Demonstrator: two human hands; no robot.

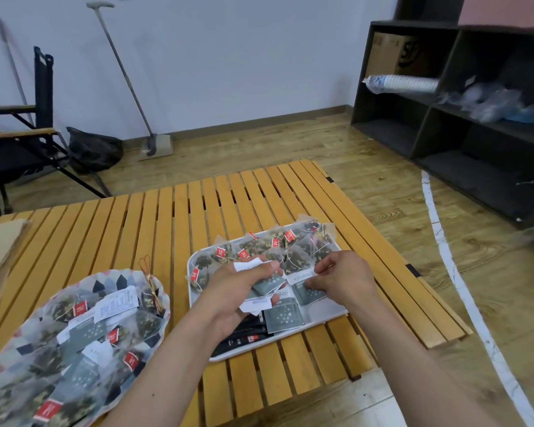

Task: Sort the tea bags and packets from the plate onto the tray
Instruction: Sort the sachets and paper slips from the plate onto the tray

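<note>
Slatted wooden table [173, 217] fills the foreground, with wood flooring around it, a dark shelf unit [444, 118] beyond the right hand and a mop [127, 78] leaning on the pale wall beyond the left. Both hands work over a white tray [327, 309] lying on the slats. The left hand [238, 288] is curled round a small bunch of grey packets [267, 283], thumb on top, holding them just above the tray. The right hand [342, 275], just beside it, pinches a single packet [309, 292] between thumb and fingertips, and that one lies on the tray. Beyond both hands, mesh tea bags [296, 257] with red tags crowd the tray's far end. Under the left wrist lie black sachets [244, 334], and between the two wrists a loose grey packet [284, 315] rests on the tray. Out to the left of the left forearm sits a patterned plate [111, 277], piled with unsorted tea bags [62, 306] and unsorted packets [84, 331]
</note>
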